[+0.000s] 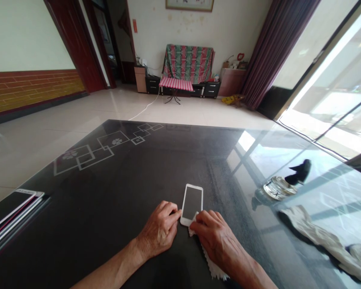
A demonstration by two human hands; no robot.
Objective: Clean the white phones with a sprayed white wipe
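A white phone (192, 203) lies flat, screen up and dark, on the black glass table (123, 180). My left hand (160, 233) rests beside its lower left corner, fingers curled, fingertips pressing the phone's edge. My right hand (217, 237) is closed on a white cloth (210, 265), pressing it onto the phone's lower right corner. The cloth trails back under my right wrist.
Two stacked phones (10, 210) lie at the table's left edge. A glass ashtray (279, 188) and a dark object (301, 171) sit at the right, with a crumpled grey rag (319, 235) nearer me. Beyond the table are tiled floor and a covered cabinet (188, 64).
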